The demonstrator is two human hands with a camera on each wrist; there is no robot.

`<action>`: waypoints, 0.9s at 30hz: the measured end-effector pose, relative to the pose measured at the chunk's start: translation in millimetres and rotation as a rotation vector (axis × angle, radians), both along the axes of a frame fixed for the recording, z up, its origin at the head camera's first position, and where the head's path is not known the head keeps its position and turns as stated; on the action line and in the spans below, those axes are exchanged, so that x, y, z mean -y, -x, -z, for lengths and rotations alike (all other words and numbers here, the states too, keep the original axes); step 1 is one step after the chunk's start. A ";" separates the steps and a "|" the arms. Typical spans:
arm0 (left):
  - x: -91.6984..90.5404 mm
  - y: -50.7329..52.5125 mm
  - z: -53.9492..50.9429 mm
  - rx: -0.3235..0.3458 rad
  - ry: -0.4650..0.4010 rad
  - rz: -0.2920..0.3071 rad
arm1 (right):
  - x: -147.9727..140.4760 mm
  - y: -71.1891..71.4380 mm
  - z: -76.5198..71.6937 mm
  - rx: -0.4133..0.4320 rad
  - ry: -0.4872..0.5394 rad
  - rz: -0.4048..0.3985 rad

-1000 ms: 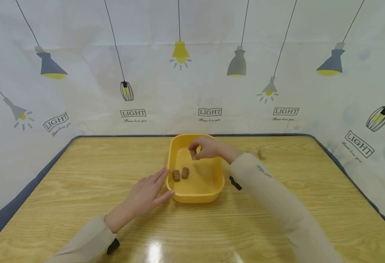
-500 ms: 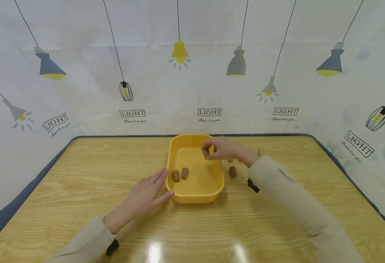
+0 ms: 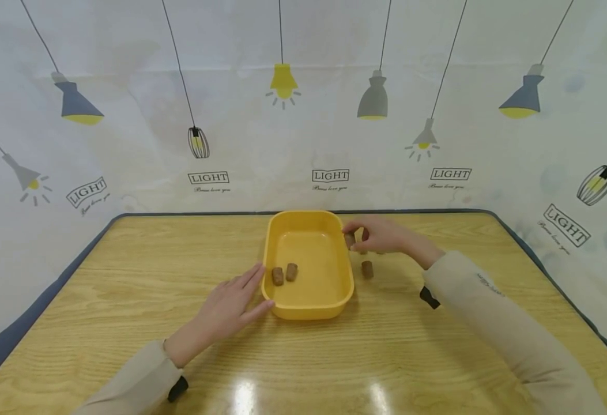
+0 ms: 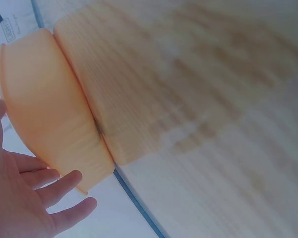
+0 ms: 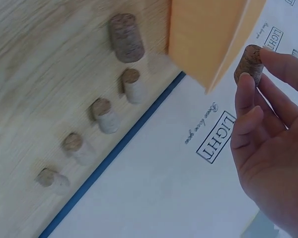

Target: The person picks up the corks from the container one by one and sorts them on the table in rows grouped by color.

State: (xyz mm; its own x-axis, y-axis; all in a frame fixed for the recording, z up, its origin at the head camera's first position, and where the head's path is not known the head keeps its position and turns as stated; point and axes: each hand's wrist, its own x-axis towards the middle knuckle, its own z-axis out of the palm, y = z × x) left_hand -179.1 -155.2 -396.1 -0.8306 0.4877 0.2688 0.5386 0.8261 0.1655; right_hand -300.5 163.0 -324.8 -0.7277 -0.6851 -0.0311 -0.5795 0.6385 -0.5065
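A yellow plastic bin stands on the wooden table with two brown corks lying inside near its left wall. My right hand pinches another cork between thumb and fingertips, at the bin's right rim in the head view. Against the left side of the bin rests my left hand, its fingers extended and touching the rim. On the table right of the bin lies a darker cork. The right wrist view shows several more corks in a row, one of them a pale-sided cork; the head view mostly hides these behind my right hand.
The wooden table ends at a dark blue edge strip along the back. A white backdrop printed with lamps rises behind it.
My right hand has moved right with the cork, from above the inside of the bin to its right rim. My left hand and the two corks in the bin have stayed put.
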 end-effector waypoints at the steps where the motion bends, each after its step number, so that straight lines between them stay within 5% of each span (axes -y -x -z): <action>1: 0.1 0.0 -0.1 0.000 0.000 0.000 | -3.3 0.6 1.5 -0.013 0.005 -0.006; 9: 0.6 0.4 0.1 0.011 -0.006 -0.001 | -27.2 -1.3 12.2 -0.072 0.041 -0.041; 17: 0.5 0.9 0.2 0.000 0.000 0.004 | -44.6 -8.5 24.6 -0.090 0.038 0.014; 27: 0.4 0.4 0.3 -0.005 -0.004 0.003 | -62.8 -9.2 53.1 -0.143 0.096 -0.004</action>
